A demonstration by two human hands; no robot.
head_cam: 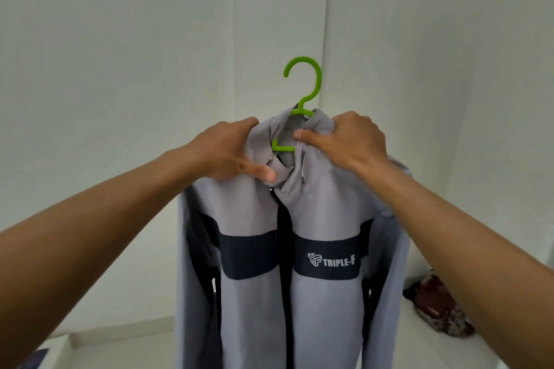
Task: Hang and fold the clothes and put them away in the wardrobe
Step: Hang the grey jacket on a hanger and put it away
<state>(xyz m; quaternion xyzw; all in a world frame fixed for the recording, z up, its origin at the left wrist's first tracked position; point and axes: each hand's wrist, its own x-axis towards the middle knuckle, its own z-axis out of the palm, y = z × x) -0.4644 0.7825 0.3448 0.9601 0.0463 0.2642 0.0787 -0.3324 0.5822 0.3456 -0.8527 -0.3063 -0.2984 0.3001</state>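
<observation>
Just under the hook of the green hanger [302, 81], both hands work at the collar of the grey jacket [323, 308].

Left hand [227, 153]: left of the hanger's neck. Fingers curled into the collar cloth, thumb laid across the front close to the top of the zip. Clamped on fabric.

Right hand [347, 141]: right of the hanger's neck. Fist bunched round the collar, thumb pointing inward, its tip at the end of a short green bar of the hanger that shows in the neck opening. Also clamped on fabric.

Hanger: the hook stands up above the collar in open air, on no rail, with its open side to the left. Its shoulders are hidden inside the jacket.

Jacket: hangs straight down below the hanger, held up in the air with its front toward the camera. The zip is open, leaving a dark gap down the middle. A dark navy band crosses the chest, and right of the zip it carries a white logo and "TRIPLE-F". Sleeves hang down either side, with dark panels along them.

Behind the hanger is a white wall [120, 39], with a corner line just right of the hook.

Well below and right of the hanger, a dark reddish mottled bundle [437, 311] lies on a white ledge [419, 347] — cannot tell what it is.
</observation>
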